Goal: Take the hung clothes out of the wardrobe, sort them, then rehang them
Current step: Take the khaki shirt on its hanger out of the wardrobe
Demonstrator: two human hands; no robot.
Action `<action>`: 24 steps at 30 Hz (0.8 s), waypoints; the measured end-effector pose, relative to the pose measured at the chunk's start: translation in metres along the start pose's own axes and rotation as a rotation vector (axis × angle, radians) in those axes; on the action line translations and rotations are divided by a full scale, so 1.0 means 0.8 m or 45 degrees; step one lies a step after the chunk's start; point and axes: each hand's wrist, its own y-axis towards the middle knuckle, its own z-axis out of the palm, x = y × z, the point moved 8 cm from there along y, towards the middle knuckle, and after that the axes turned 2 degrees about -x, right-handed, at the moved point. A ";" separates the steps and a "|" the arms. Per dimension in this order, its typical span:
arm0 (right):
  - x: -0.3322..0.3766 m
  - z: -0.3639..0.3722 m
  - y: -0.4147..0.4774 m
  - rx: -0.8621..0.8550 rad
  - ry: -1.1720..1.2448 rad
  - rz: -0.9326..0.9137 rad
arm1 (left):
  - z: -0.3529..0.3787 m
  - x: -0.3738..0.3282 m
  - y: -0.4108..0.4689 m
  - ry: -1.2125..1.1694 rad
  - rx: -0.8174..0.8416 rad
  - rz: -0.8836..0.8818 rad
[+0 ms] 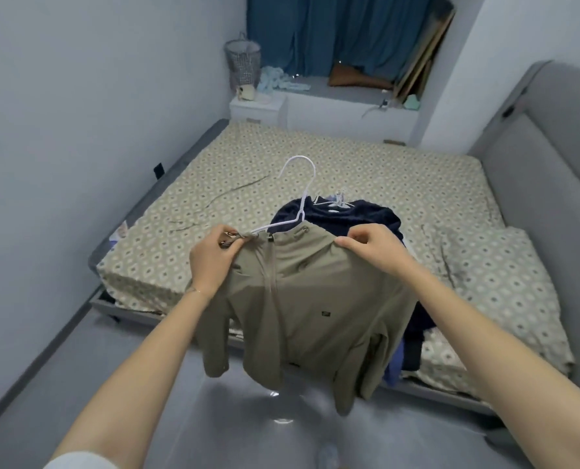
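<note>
Hands centre frame: our left hand (212, 257) and right hand (371, 243) each pinch the khaki jacket (302, 299) shoulders, seating it on the white hanger (300, 194)

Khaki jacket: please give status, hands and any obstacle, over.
Left hand pinches khaki jacket at one shoulder, right hand grips the other. Jacket held up, white hanger sticking out at the collar. Behind, navy clothes pile on the bed, nothing blocking.
</note>
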 end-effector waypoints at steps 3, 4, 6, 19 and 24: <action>-0.028 -0.035 0.023 -0.107 -0.058 0.021 | 0.043 -0.026 0.039 -0.027 0.033 0.050; -0.038 -0.046 0.033 -0.134 -0.076 0.027 | 0.057 -0.033 0.052 -0.038 0.046 0.058; -0.055 -0.069 0.054 -0.180 -0.101 0.029 | 0.085 -0.049 0.078 -0.088 0.072 0.067; -0.195 -0.153 0.220 -0.211 -0.162 0.066 | 0.276 -0.105 0.225 -0.092 0.081 0.072; -0.247 -0.133 0.271 -0.164 -0.217 0.198 | 0.356 -0.072 0.263 -0.143 0.201 -0.060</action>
